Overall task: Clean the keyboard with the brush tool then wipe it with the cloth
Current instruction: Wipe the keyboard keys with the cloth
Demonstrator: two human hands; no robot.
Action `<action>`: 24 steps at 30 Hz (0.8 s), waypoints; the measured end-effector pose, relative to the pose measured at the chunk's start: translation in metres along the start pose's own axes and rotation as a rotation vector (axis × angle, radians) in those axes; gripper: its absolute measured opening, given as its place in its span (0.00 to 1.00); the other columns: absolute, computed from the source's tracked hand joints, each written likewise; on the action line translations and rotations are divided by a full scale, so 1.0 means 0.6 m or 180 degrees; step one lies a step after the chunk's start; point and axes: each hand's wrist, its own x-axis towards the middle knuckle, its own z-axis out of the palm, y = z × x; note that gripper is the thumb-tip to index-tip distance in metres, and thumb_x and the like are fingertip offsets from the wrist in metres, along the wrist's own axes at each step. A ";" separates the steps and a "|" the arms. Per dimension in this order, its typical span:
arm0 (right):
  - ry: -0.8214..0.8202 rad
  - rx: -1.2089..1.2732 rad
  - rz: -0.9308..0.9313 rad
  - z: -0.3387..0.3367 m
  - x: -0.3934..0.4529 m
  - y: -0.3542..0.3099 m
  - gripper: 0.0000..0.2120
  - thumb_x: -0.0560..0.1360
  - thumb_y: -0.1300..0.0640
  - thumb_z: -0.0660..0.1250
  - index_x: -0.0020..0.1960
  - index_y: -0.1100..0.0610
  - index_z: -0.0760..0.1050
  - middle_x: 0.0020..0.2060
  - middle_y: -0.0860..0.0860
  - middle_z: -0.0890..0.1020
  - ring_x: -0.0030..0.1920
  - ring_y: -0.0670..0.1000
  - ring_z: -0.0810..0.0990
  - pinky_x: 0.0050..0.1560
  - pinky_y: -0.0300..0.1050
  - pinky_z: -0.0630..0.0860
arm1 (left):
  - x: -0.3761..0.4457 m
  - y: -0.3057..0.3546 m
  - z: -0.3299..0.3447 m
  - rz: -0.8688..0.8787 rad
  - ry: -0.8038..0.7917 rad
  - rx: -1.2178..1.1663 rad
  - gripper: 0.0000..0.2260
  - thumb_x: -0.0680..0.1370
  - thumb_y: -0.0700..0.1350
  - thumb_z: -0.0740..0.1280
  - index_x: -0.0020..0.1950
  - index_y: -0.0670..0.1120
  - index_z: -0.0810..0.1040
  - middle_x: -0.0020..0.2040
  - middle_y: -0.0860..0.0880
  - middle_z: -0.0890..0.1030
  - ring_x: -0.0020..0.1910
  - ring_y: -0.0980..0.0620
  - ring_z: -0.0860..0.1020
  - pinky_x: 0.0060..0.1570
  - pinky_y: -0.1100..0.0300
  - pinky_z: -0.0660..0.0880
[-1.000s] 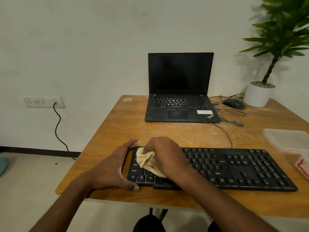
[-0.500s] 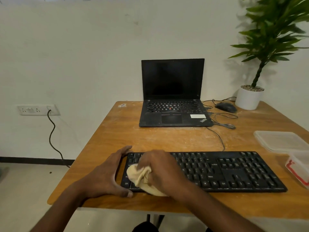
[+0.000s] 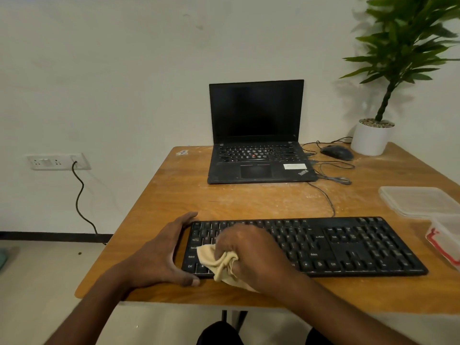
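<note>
A black full-size keyboard (image 3: 348, 245) lies along the near edge of the wooden table (image 3: 249, 200). My right hand (image 3: 251, 252) grips a bunched beige cloth (image 3: 216, 262) and presses it on the keys at the keyboard's left end. My left hand (image 3: 161, 252) clasps the keyboard's left edge, thumb at the front corner and fingers round the far corner. No brush tool is in view.
An open black laptop (image 3: 256, 135) stands at the back of the table, with a mouse (image 3: 337, 152), loose cables (image 3: 333, 173) and a potted plant (image 3: 373, 138) to its right. Clear plastic containers (image 3: 420, 201) sit at the right edge.
My right hand slid the cloth from the upper-left keys toward the front edge, then a little right. My left hand stayed on the keyboard's left edge. The camera shifted.
</note>
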 end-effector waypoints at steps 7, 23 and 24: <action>0.0363 0.0112 0.0317 -0.034 0.064 0.046 0.14 0.70 0.67 0.74 0.47 0.49 0.86 0.46 0.45 0.86 0.46 0.48 0.82 0.47 0.52 0.81 | -0.001 0.000 -0.001 -0.0032 -0.0050 0.0038 0.60 0.61 0.66 0.86 0.78 0.78 0.46 0.75 0.70 0.60 0.72 0.66 0.67 0.66 0.66 0.72; 0.0135 -0.0217 0.0317 -0.059 -0.006 0.112 0.18 0.71 0.64 0.74 0.55 0.45 0.85 0.47 0.43 0.85 0.50 0.48 0.78 0.49 0.51 0.77 | 0.012 0.016 0.012 0.0094 0.0076 0.0100 0.63 0.59 0.66 0.86 0.80 0.75 0.46 0.75 0.71 0.59 0.71 0.74 0.63 0.70 0.64 0.68; 0.0180 -0.0145 0.0425 -0.067 -0.012 0.122 0.20 0.70 0.67 0.74 0.55 0.46 0.85 0.48 0.44 0.85 0.50 0.49 0.79 0.49 0.50 0.77 | 0.013 0.016 0.013 0.0118 0.0081 0.0123 0.62 0.58 0.66 0.86 0.80 0.75 0.46 0.75 0.71 0.59 0.71 0.74 0.63 0.70 0.64 0.68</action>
